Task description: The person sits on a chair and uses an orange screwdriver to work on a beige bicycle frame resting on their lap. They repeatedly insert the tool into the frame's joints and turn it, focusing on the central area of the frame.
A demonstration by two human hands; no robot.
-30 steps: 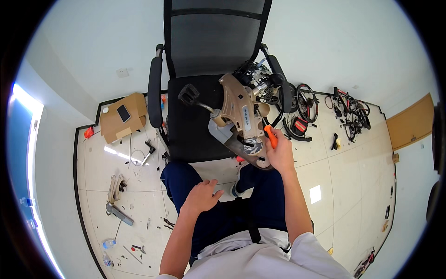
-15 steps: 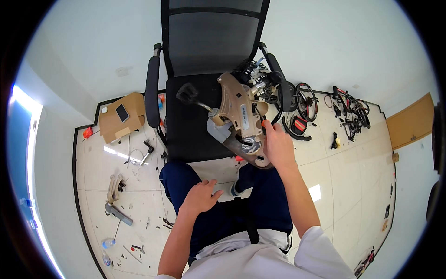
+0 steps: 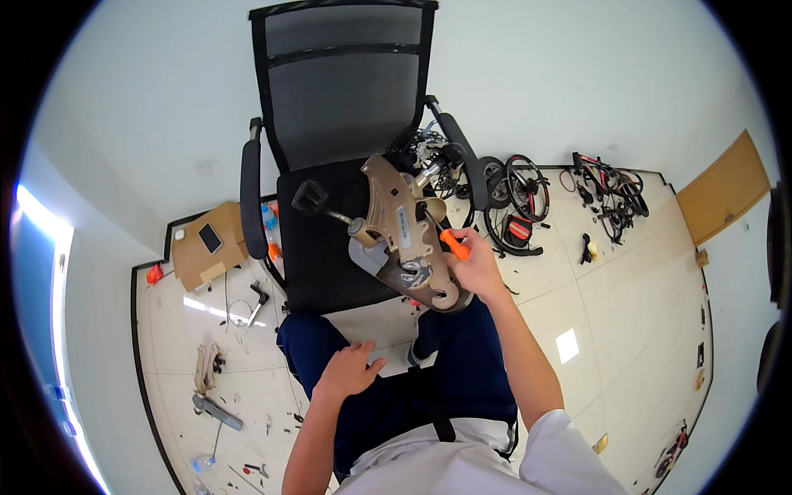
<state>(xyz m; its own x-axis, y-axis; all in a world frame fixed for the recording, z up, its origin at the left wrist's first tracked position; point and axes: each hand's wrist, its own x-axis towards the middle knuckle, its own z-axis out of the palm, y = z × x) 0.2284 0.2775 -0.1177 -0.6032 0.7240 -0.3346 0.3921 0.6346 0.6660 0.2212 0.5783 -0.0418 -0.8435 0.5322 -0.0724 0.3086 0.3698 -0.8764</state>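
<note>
A tan bicycle-frame-like assembly [image 3: 384, 194] lies on the black office chair seat [image 3: 309, 264]. A black pedal [image 3: 310, 196] sticks out from its left side on a crank, and a grey plate [image 3: 368, 256] sits under its middle. My right hand [image 3: 477, 268] is closed around the orange handle of a screwdriver [image 3: 454, 245] beside the assembly's right edge. The screwdriver's shaft runs toward a round tan cup-like part [image 3: 435, 209]; whether its tip touches anything I cannot tell. My left hand [image 3: 351, 370] rests on my left thigh with its fingers loosely stretched, holding nothing.
A pile of black and silver parts [image 3: 429, 157] lies by the right armrest. Wheels [image 3: 526, 188] and a dismantled bicycle [image 3: 612, 188] lie along the wall. On the left floor are a cardboard box [image 3: 194, 260] with a phone [image 3: 209, 238] on it, tools and scattered parts.
The whole view has shifted, so the chair appears further left and lower. My right hand has drawn back a little from the assembly, and more of the orange handle shows. The left hand stays resting.
</note>
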